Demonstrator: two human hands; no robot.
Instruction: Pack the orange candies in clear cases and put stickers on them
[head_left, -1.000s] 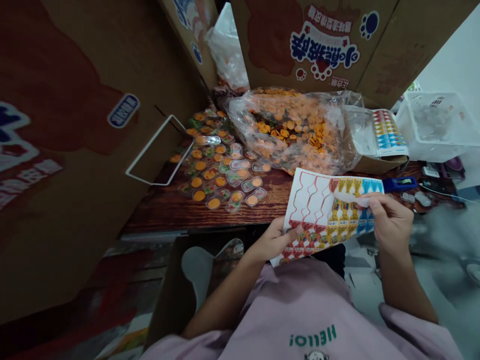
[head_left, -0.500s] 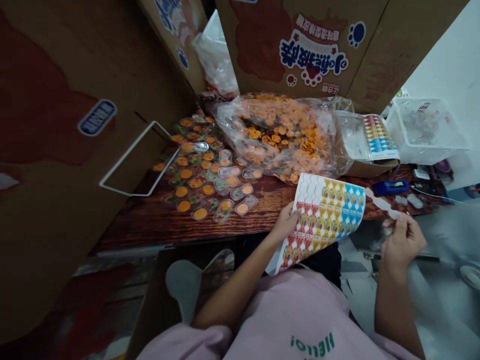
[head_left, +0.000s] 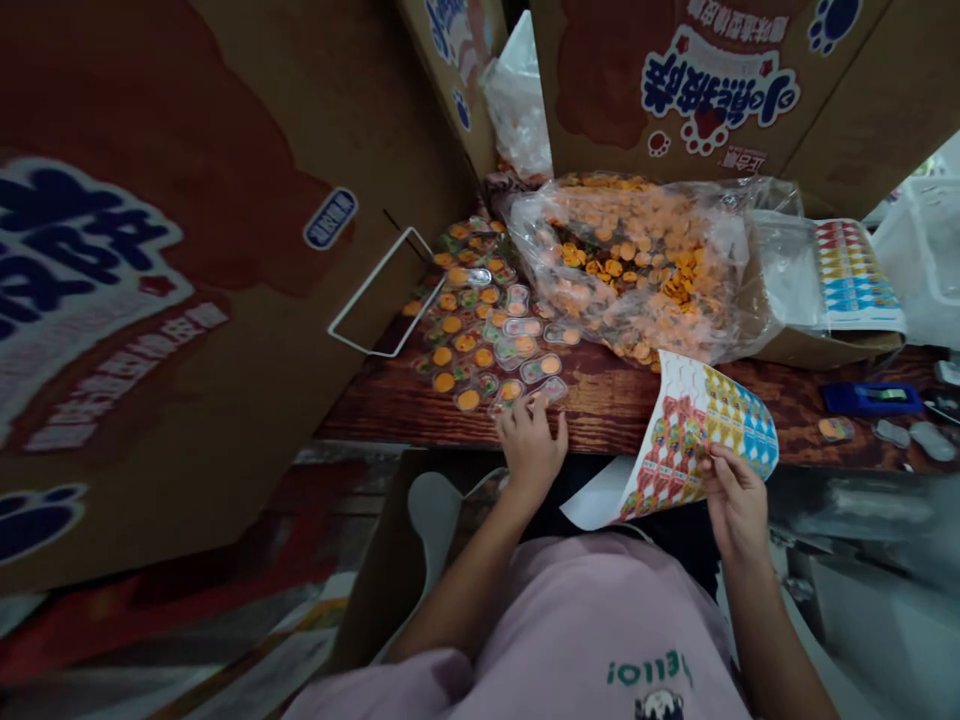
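In front and left of the clear plastic bag (head_left: 637,320) of orange discs (head_left: 682,275), the left hand (head_left: 531,450) reaches onto clear plastic packs (head_left: 484,357), while before the bag the right hand (head_left: 739,505) grips a curled sticker sheet (head_left: 667,455), and right of the bag stands a cardboard box (head_left: 832,350).

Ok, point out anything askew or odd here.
The printed sheet in the right hand bends, its white lower corner curled, so it isn't flat. The small clear packs lie scattered at mixed angles on the table.

Across the dark wood-grain table (head_left: 607,410), clear packs (head_left: 517,346) are strewn left; a plastic bag (head_left: 720,320) of orange pieces is slumped mid-table; rightward, a cardboard box (head_left: 832,348) and blue object (head_left: 872,399) are seen.
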